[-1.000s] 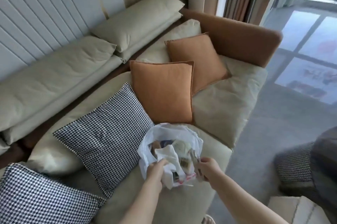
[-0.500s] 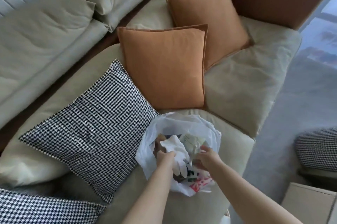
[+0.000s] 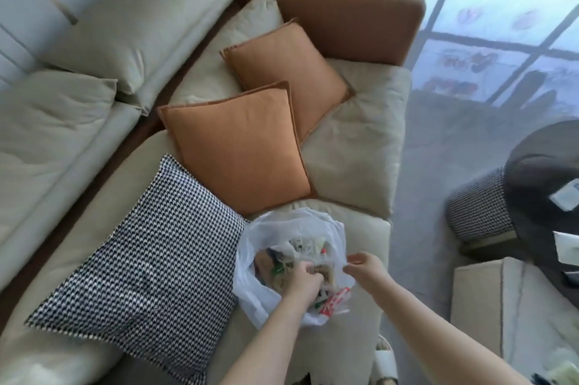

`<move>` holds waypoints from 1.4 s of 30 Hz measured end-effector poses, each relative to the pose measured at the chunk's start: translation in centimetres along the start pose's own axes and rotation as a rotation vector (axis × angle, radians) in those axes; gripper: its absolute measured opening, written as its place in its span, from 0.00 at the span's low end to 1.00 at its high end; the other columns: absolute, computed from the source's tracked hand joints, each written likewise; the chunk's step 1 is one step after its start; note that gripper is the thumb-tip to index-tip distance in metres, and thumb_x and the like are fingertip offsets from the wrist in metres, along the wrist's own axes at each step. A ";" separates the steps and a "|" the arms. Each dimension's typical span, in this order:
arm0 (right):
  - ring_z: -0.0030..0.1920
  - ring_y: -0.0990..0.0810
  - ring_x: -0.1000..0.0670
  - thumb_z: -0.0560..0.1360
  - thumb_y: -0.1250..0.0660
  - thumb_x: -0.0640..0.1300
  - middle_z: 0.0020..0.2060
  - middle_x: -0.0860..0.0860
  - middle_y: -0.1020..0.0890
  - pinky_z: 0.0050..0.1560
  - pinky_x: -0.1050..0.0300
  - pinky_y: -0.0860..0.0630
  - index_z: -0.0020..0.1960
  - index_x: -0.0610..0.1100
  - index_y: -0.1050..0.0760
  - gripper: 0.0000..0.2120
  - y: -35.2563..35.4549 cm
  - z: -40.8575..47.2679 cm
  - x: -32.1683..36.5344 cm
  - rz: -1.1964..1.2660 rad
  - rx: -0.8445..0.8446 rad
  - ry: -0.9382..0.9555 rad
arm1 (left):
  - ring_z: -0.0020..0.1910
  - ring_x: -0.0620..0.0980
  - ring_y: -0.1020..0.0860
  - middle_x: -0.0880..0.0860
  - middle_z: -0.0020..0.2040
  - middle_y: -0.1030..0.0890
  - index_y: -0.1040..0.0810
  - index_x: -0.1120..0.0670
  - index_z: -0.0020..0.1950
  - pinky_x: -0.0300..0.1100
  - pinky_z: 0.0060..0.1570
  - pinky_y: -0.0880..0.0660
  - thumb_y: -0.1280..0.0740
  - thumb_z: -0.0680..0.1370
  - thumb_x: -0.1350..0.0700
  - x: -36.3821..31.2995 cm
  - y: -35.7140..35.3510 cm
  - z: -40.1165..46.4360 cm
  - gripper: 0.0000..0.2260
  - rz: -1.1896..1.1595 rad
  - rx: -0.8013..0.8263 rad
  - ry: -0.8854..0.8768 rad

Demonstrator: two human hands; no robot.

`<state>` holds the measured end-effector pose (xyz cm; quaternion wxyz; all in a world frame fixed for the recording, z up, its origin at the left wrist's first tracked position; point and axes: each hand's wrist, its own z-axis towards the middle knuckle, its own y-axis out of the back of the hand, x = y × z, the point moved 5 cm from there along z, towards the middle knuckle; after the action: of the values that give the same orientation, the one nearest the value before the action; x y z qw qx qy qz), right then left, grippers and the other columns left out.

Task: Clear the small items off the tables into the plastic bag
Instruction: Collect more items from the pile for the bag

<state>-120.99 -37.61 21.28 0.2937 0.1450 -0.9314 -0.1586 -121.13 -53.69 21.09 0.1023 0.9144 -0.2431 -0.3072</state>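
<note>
A white plastic bag [image 3: 250, 278] sits open on the front edge of the beige sofa seat [image 3: 354, 140]. It holds several small items [image 3: 300, 246], among them wrappers and a red-printed packet. My left hand [image 3: 302, 279] reaches down into the bag's mouth, its fingers curled among the contents. What they hold is hidden. My right hand [image 3: 365, 265] pinches the bag's right rim between thumb and forefinger and holds it open.
A houndstooth cushion [image 3: 147, 250] lies just left of the bag, with two orange cushions [image 3: 238, 146] behind it. A dark round table [image 3: 545, 184] with papers, a houndstooth stool [image 3: 476, 206] and a pale box-like block [image 3: 507, 300] stand to the right on the grey floor.
The white wad that my left hand held above the bag is out of sight, and that hand has gone deeper into the bag. My right hand has moved to the bag's right rim. The view swung right.
</note>
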 end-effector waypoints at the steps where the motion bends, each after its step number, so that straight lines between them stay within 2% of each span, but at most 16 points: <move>1: 0.51 0.23 0.49 0.72 0.32 0.38 0.58 0.45 0.21 0.48 0.60 0.28 0.63 0.39 0.26 0.19 0.8 -1.1 -0.3 -0.020 -0.023 0.017 | 0.53 0.51 0.22 0.51 0.53 0.21 0.24 0.50 0.59 0.42 0.52 0.26 0.37 0.75 0.57 -0.8 -0.5 -0.8 0.13 0.088 0.023 -0.048; 4: 0.56 0.22 0.50 0.73 0.34 0.40 0.59 0.47 0.21 0.49 0.64 0.30 0.62 0.41 0.25 0.17 3.2 -4.1 -1.8 -0.043 -0.095 0.056 | 0.57 0.53 0.24 0.51 0.59 0.22 0.25 0.48 0.63 0.41 0.56 0.28 0.39 0.76 0.53 -2.8 -2.2 -3.1 0.15 0.339 0.053 -0.167; 6: 0.59 0.23 0.50 0.73 0.34 0.43 0.59 0.49 0.20 0.53 0.63 0.30 0.61 0.44 0.24 0.16 4.9 -6.3 -3.4 -0.038 -0.154 0.052 | 0.60 0.53 0.25 0.53 0.62 0.23 0.27 0.50 0.66 0.40 0.58 0.29 0.39 0.77 0.53 -3.9 -4.0 -4.7 0.17 0.420 0.101 -0.210; 9: 0.59 0.23 0.50 0.74 0.35 0.46 0.59 0.51 0.20 0.59 0.59 0.28 0.61 0.47 0.24 0.15 7.3 -9.6 -6.5 -0.025 -0.213 0.038 | 0.60 0.54 0.23 0.54 0.61 0.21 0.26 0.53 0.65 0.43 0.61 0.27 0.38 0.76 0.51 -4.9 -7.7 -7.0 0.18 0.574 0.185 -0.303; 13: 0.61 0.24 0.49 0.76 0.37 0.49 0.59 0.51 0.21 0.62 0.52 0.29 0.61 0.49 0.25 0.15 10.7 -13.4 -11.9 -0.029 -0.315 -0.001 | 0.61 0.51 0.24 0.52 0.60 0.20 0.23 0.52 0.61 0.39 0.57 0.29 0.39 0.77 0.46 -5.8 -13.7 -10.5 0.17 0.818 0.257 -0.459; 19: 0.61 0.24 0.49 0.76 0.37 0.51 0.59 0.51 0.21 0.62 0.54 0.29 0.62 0.49 0.25 0.16 14.2 -18.6 -22.4 0.065 -0.438 -0.088 | 0.59 0.51 0.23 0.53 0.58 0.19 0.21 0.54 0.57 0.39 0.54 0.28 0.38 0.77 0.46 -4.3 -23.1 -16.3 0.16 1.006 0.373 -0.620; 21: 0.59 0.23 0.49 0.76 0.36 0.51 0.58 0.51 0.20 0.61 0.55 0.28 0.61 0.48 0.25 0.15 14.5 -20.7 -26.3 0.121 -0.460 -0.115 | 0.57 0.50 0.22 0.52 0.56 0.18 0.20 0.52 0.53 0.38 0.53 0.28 0.38 0.76 0.46 -3.2 -25.9 -18.4 0.13 1.055 0.405 -0.647; 23: 0.59 0.23 0.49 0.76 0.35 0.51 0.58 0.50 0.20 0.60 0.55 0.27 0.60 0.48 0.24 0.15 14.6 -23.0 -30.2 0.170 -0.482 -0.142 | 0.54 0.51 0.21 0.52 0.51 0.17 0.23 0.48 0.44 0.40 0.51 0.26 0.38 0.75 0.46 -1.6 -28.6 -20.6 0.09 1.105 0.437 -0.682; 25: 0.58 0.22 0.48 0.75 0.36 0.52 0.57 0.49 0.20 0.58 0.56 0.26 0.59 0.46 0.24 0.15 14.4 -25.7 -34.2 0.199 -0.501 -0.172 | 0.53 0.51 0.20 0.51 0.46 0.18 0.24 0.49 0.41 0.41 0.48 0.25 0.39 0.75 0.45 0.5 -31.3 -22.9 0.10 1.149 0.471 -0.714; 29: 0.60 0.23 0.47 0.75 0.37 0.51 0.58 0.47 0.21 0.59 0.55 0.27 0.61 0.45 0.25 0.16 13.2 -31.6 -42.7 0.271 -0.549 -0.224 | 0.51 0.48 0.20 0.47 0.49 0.18 0.19 0.49 0.51 0.39 0.44 0.27 0.39 0.75 0.43 5.9 -36.3 -27.7 0.14 1.186 0.503 -0.732; 34: 0.56 0.22 0.48 0.75 0.36 0.50 0.55 0.48 0.19 0.52 0.59 0.28 0.60 0.46 0.24 0.15 11.5 -37.7 -53.1 0.386 -0.617 -0.277 | 0.44 0.45 0.25 0.46 0.44 0.22 0.21 0.47 0.46 0.41 0.46 0.26 0.37 0.76 0.46 12.7 -41.8 -32.8 0.08 1.166 0.540 -0.754; 38: 0.55 0.22 0.46 0.75 0.35 0.48 0.52 0.46 0.19 0.53 0.57 0.27 0.57 0.43 0.24 0.13 9.6 -41.2 -60.6 0.533 -0.664 -0.387 | 0.54 0.47 0.22 0.48 0.53 0.19 0.20 0.51 0.55 0.37 0.50 0.29 0.36 0.76 0.45 17.2 -45.4 -35.3 0.13 1.195 0.573 -0.732; 42: 0.55 0.21 0.46 0.74 0.34 0.48 0.53 0.47 0.18 0.51 0.58 0.28 0.56 0.45 0.23 0.12 7.7 -43.4 -66.2 0.665 -0.698 -0.493 | 0.55 0.48 0.22 0.48 0.53 0.18 0.19 0.51 0.53 0.37 0.49 0.29 0.37 0.77 0.46 19.9 -48.5 -37.2 0.13 1.269 0.603 -0.728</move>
<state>-44.63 -15.68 24.77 0.1316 -0.3054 -0.8604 -0.3862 -66.10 -20.60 23.97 -0.0804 0.4313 -0.8092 -0.3907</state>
